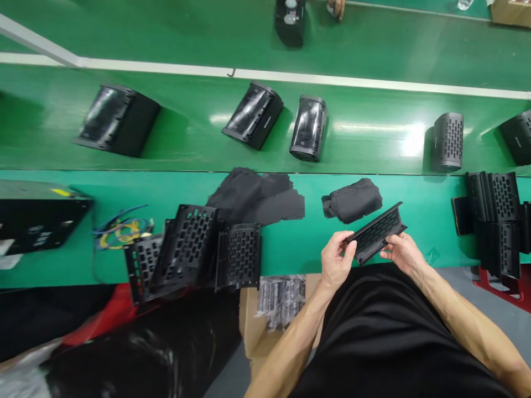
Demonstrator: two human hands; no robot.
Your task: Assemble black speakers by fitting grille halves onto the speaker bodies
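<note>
Between my two hands is a black perforated speaker grille [375,235], tilted with its hollow inner side facing up. My left hand [337,258] pinches its left end with thumb and fingers. The fingers of my right hand [403,253] close on its lower right edge. Just beyond the grille lies a small pile of black fabric sheets [352,200] on the green table. A larger heap of black fabric sheets [257,196] spreads out to the left. More black grilles [185,249] are stacked loosely at the table's front edge, left of my hands.
Several black speakers [307,128] stand on the green conveyor belt [373,138] behind the table. At right are stacked grilles [498,221] and a phone [461,215]. Coiled cables [122,229] lie at left. Under the table edge sits an open cardboard box [249,320]. Another person's hand [337,8] shows at the top.
</note>
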